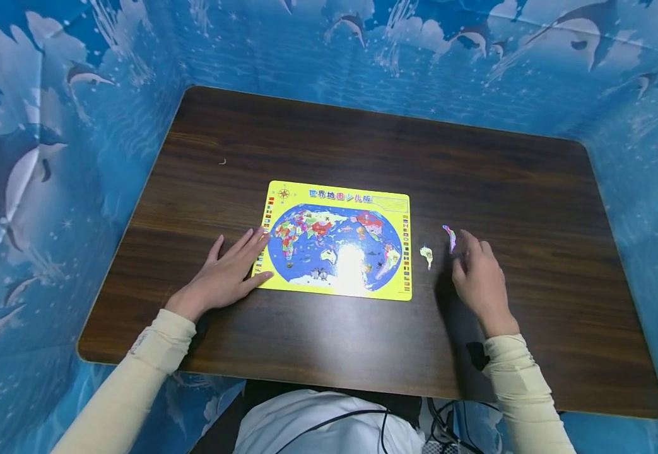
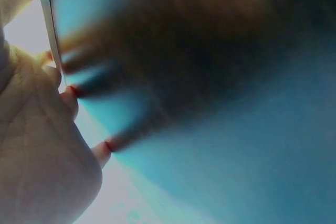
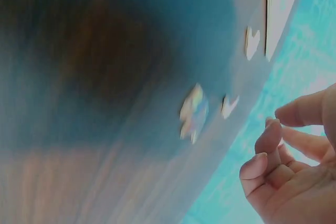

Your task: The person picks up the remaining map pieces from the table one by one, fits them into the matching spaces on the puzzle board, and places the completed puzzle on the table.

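A yellow-bordered world map puzzle board [image 1: 306, 246] lies flat on the table. My left hand [image 1: 223, 276] rests on its left edge, fingers spread and straight; the left wrist view shows the fingertips along the board's edge. My right hand [image 1: 481, 287] is over the table right of the board, fingers loosely bent, with nothing seen between them. Just left of its fingertips lies a slim pink-purple puzzle piece [image 1: 450, 238]. A pale green-white piece [image 1: 426, 256] sits between that and the board. The right wrist view also shows a larger multicoloured piece [image 3: 194, 114], apart from the fingers.
The dark wood table [image 1: 363, 139] has rounded corners. A small pale curved scrap [image 1: 223, 162] lies toward its back left. Blue dolphin-print cloth [image 1: 306, 57] stands around the back and sides. Black cables [image 1: 448, 422] hang by the front edge.
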A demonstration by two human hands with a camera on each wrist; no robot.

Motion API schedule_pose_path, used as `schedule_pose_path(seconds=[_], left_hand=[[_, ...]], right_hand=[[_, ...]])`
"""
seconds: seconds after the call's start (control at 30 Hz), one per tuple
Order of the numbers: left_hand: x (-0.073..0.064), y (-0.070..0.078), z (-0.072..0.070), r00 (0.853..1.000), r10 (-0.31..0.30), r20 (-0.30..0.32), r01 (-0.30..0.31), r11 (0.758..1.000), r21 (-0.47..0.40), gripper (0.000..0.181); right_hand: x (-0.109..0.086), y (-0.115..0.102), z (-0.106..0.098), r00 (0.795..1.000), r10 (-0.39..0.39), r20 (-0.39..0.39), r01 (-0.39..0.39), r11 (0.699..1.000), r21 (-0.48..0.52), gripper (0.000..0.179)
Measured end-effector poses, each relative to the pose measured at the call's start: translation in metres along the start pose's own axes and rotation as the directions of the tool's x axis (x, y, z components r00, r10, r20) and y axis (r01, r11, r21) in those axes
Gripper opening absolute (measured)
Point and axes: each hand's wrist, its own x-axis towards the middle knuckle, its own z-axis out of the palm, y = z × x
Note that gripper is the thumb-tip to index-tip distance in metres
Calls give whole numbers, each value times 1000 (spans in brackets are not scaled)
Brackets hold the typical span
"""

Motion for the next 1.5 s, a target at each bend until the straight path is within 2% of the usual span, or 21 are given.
schedule_pose_path(seconds=[0.07, 0.2, 0.3, 0.43, 0.7, 0.9, 1.5], left_hand=[[-1, 0, 0, 1000, -2, 0, 2, 1000, -4, 81], [-1, -1, 2, 1000, 4, -18, -4, 1000, -8, 80], [0, -2, 3, 1000, 12, -29, -13, 1000, -13, 80], [0, -1, 2, 1000, 4, -9, -4, 1000, -10, 80], [1, -1, 1, 1000, -3, 6, 3, 1000, -7, 80], [2, -2, 2, 1000, -11, 6, 11, 1000, -5, 81], [-1, -2, -1, 1000, -21, 5, 21, 1000, -9, 80]], right_hand=[[3, 6, -6, 1000, 28, 10, -28, 1000, 7, 38], [13, 15, -13, 991, 98, 87, -101, 994, 31, 29], [22, 17, -14, 978, 155, 138, -164, 984, 63, 32], [31, 16, -10, 964, 206, 169, -225, 969, 99, 37], [41, 15, 1, 951, 280, 131, -293, 951, 95, 33], [45, 13, 6, 933, 340, 122, -351, 933, 82, 27], [46, 9, 3, 899, 393, 191, -419, 900, 122, 19]])
